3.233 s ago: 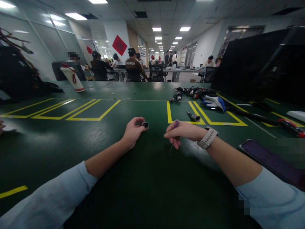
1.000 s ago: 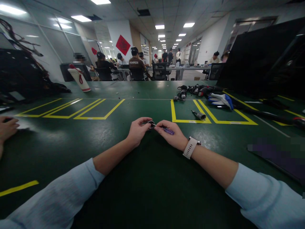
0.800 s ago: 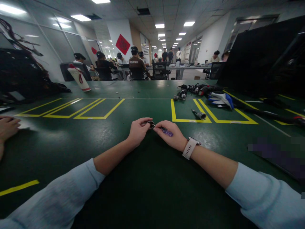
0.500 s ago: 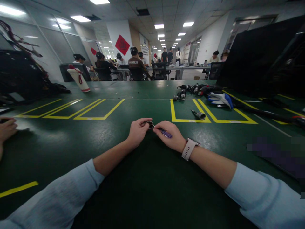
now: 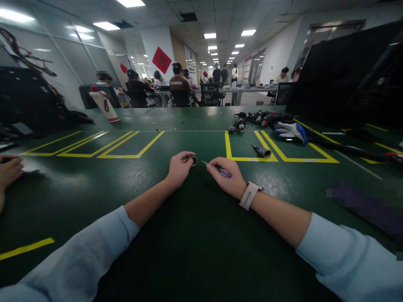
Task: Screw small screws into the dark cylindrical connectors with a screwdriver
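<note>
Between thumb and fingers, my left hand pinches a small round metal ring-like part, its open face turned to the right. My right hand is closed round a small screwdriver with a purple translucent handle. The thin shaft points left toward the round part, with a short gap between its tip and the rim. Both hands are over the green table. Beyond my right hand lies a grey metal cylindrical connector with a narrow pointed end, within a yellow tape outline.
Farther back sit several black cables with metal connectors and a blue-and-white glove. A white cup-like container leans at the back left. Another person's hand rests at the left edge. Dark equipment stands at the right.
My hands have moved apart. The screwdriver tip has come away from the round part, which has shifted slightly left and turned to show its opening.
</note>
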A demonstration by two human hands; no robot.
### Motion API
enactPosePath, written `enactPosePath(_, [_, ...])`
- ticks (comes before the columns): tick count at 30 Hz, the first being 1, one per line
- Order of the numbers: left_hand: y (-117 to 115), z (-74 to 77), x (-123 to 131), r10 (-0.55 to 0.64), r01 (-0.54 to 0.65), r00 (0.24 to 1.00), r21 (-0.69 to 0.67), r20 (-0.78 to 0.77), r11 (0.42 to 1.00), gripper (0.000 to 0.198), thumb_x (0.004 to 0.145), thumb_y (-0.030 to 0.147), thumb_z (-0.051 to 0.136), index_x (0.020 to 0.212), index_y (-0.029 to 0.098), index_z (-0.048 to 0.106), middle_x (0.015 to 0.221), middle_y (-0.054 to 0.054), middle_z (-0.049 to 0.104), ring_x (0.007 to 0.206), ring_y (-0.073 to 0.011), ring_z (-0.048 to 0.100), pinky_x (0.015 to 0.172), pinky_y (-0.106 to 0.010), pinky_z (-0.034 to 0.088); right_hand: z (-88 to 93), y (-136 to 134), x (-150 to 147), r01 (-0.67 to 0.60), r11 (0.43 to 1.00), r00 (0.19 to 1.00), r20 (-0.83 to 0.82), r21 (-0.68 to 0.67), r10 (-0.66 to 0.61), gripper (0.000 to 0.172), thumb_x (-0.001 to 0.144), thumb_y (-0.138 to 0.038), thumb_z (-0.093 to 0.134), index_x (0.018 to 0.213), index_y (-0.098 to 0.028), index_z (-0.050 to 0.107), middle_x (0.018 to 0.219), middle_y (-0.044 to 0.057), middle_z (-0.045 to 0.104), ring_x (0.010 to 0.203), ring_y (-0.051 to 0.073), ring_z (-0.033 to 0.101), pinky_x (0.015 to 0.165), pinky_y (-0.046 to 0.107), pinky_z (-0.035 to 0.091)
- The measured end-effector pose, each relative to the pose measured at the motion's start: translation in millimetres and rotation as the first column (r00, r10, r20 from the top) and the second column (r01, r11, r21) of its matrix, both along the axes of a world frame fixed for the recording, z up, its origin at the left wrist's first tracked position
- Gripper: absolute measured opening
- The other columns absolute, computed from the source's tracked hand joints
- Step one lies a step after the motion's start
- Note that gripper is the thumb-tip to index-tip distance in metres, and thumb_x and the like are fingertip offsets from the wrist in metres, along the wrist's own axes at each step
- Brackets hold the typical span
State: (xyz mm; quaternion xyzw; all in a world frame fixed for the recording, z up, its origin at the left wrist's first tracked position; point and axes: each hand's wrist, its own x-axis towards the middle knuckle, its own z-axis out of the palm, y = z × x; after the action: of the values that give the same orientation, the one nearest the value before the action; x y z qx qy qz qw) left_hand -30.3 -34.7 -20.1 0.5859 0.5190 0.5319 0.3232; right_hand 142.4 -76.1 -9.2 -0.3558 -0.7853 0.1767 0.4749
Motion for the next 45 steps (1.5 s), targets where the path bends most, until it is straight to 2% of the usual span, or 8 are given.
enactPosePath(6, [41,-3.4,-19,0.173,-0.161,0.977,0.1,-0.126,0.982,0.036,0.064,0.012,0.058,0.099,0.011,0.064,0.092,-0.009,0.067,0.081,-0.0204,0.064,0.078,-0.034,0.05,-4.0,12,2,0.056,0.976,0.993,-0.094,-0.211,-0.077,0.021,0.08,-0.03,0.052,0.065,-0.017,0.06,0.065,0.002,0.061,0.062,0.014,0.054,0.06,0.028,0.039])
enactPosePath(9, [54,-6.0,-25,0.171,-0.149,0.97,0.132,-0.174,0.98,0.047,0.059,0.003,0.057,0.106,0.01,0.06,0.1,-0.01,0.064,0.088,-0.0204,0.062,0.082,-0.033,0.048,-6.7,19,4,0.013,0.94,0.966,-0.237,-0.342,-0.1,0.02,0.076,-0.031,0.055,0.064,-0.017,0.061,0.064,0.002,0.061,0.064,0.015,0.055,0.063,0.029,0.041])
enactPosePath(13, [54,-5.5,-25,0.143,-0.1,0.951,0.167,-0.276,0.981,0.04,0.056,0.008,0.066,0.095,0.015,0.064,0.096,-0.006,0.061,0.087,-0.0204,0.058,0.082,-0.034,0.047,-8.4,24,7,-0.122,0.869,0.88,-0.458,-0.479,-0.129,0.017,0.07,-0.033,0.063,0.068,-0.016,0.062,0.068,0.003,0.064,0.067,0.016,0.057,0.064,0.03,0.043])
enactPosePath(19, [39,3.8,-17,0.103,0.103,0.804,0.309,-0.586,0.946,0.032,0.059,0.028,0.071,0.085,0.015,0.057,0.084,-0.002,0.055,0.074,-0.0162,0.052,0.066,-0.029,0.045,-3.9,18,9,-0.303,0.858,0.834,-0.551,-0.414,0.029,0.023,0.077,-0.037,0.054,0.082,-0.018,0.066,0.083,0.005,0.067,0.078,0.017,0.058,0.067,0.03,0.042])
enactPosePath(26, [37,6.5,-15,-0.156,0.287,0.812,0.151,-0.563,0.946,0.037,0.065,0.03,0.064,0.093,0.017,0.044,0.074,0.003,0.054,0.065,-0.0128,0.052,0.061,-0.025,0.042,-2.4,15,8,-0.322,0.864,0.87,-0.482,-0.387,0.108,0.018,0.08,-0.028,0.051,0.089,-0.019,0.063,0.088,0.005,0.067,0.084,0.017,0.058,0.071,0.031,0.042])
enactPosePath(32, [35,6.4,-13,-0.25,0.387,0.769,0.116,-0.589,0.915,0.015,0.066,0.027,0.059,0.068,0.016,0.05,0.062,0.004,0.048,0.058,-0.0104,0.046,0.055,-0.022,0.037,2.7,7,6,-0.334,0.886,0.91,-0.356,-0.322,0.213,0.012,0.081,-0.023,0.052,0.091,-0.019,0.058,0.093,0.004,0.064,0.088,0.016,0.058,0.081,0.033,0.042])
enactPosePath(40, [29,6.4,-9,-0.274,0.439,0.688,0.085,-0.673,0.894,0.012,0.066,0.026,0.056,0.067,0.015,0.05,0.06,0.004,0.046,0.057,-0.0103,0.043,0.052,-0.021,0.033,3.4,-1,-1,-0.086,0.984,0.996,-0.037,-0.154,0.081,0.011,0.08,-0.02,0.052,0.086,-0.018,0.06,0.087,0.004,0.063,0.082,0.017,0.057,0.076,0.034,0.042])
enactPosePath(45, [25,7.2,-7,-0.276,0.454,0.647,0.067,-0.711,0.889,0.014,0.07,0.028,0.056,0.069,0.016,0.05,0.063,0.004,0.048,0.059,-0.0107,0.045,0.054,-0.021,0.033,1.9,4,0,-0.128,0.945,0.973,-0.223,-0.3,0.061,0.014,0.078,-0.023,0.05,0.071,-0.017,0.062,0.076,0.004,0.065,0.075,0.017,0.057,0.071,0.033,0.042])
